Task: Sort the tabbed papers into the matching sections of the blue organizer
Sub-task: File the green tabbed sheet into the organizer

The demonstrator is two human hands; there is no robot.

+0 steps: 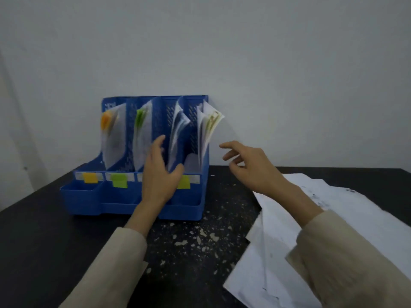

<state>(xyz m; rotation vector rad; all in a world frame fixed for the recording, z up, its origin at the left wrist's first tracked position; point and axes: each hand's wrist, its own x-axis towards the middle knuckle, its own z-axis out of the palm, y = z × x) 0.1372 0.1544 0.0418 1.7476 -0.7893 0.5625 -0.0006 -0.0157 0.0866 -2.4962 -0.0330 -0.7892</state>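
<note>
The blue organizer (89, 196) stands against the wall with several upright sections. Papers with orange tabs (109, 130) fill the left section, green-tabbed papers (141, 127) the one beside it, untabbed-looking sheets (179, 130) the third, and yellow-tabbed papers (210, 125) the right one. Orange (90, 177), green (119, 180) and yellow (183, 182) labels mark the front. My left hand (159, 172) is spread in front of the third section, fingers apart and holding nothing. My right hand (249, 165) hovers just right of the organizer, fingers loosely apart and empty.
A loose pile of white papers (333, 218) lies on the dark speckled table (44, 241) at the right, partly under my right sleeve. The white wall stands directly behind the organizer.
</note>
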